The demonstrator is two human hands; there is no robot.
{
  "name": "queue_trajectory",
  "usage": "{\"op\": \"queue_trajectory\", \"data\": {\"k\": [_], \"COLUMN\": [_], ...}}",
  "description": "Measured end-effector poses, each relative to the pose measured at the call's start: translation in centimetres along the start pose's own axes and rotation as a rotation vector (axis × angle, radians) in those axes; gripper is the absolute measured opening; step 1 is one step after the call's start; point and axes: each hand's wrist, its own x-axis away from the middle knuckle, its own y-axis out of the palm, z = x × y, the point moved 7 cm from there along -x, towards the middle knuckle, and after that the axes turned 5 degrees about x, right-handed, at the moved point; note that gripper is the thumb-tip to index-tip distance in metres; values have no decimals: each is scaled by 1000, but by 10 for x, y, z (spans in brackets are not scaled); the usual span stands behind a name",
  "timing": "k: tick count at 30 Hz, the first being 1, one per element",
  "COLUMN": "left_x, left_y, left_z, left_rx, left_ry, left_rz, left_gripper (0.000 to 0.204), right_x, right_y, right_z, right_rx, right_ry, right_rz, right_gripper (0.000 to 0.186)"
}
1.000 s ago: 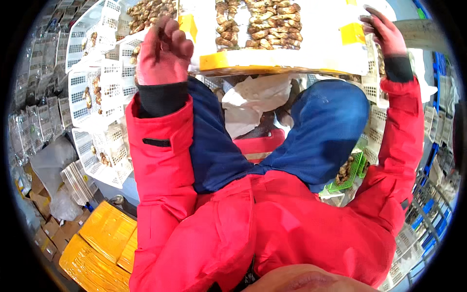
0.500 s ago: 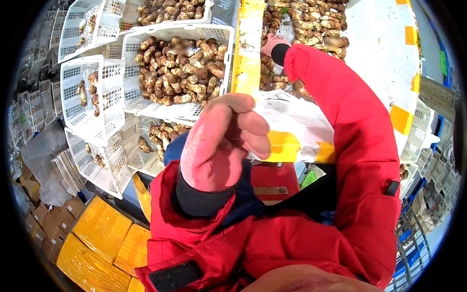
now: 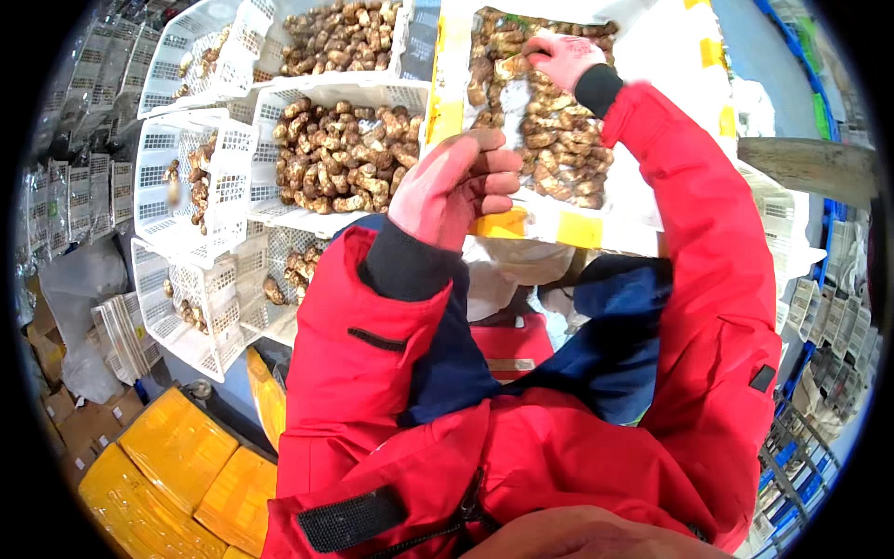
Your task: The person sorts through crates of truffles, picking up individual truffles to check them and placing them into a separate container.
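Right pink-gloved hand [image 3: 566, 61] at stubby brown-and-cream mushrooms [image 3: 562, 140] in white yellow-taped box [image 3: 656, 42], grip unclear; likely arranging rows. Left hand [image 3: 454, 184] loosely curled, seemingly empty. Next: gentle alignment.

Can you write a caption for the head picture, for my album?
A gloved right hand at mushrooms in a white box, the left hand curled near its edge.

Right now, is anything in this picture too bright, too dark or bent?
In the head view, the white box looks washed out beside its mushrooms; in that same view, shadow darkens the blue trousers, the yellow parcels shine, and wide-lens distortion bows the outer scene.
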Motion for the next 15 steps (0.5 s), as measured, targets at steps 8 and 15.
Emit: {"op": "queue_trajectory", "data": {"k": [8, 15], "left_x": [-12, -4], "left_y": [4, -8], "left_z": [-17, 5], "left_rx": [17, 185], "left_ry": [32, 124], "left_rz": [-86, -190], "left_gripper": [50, 34], "right_x": [97, 87], "right_y": [-103, -58], "right_z": [10, 40], "right_rx": [-527, -397], "right_ry": [10, 125], "right_rz": [34, -233], "right_gripper": [29, 28]}}
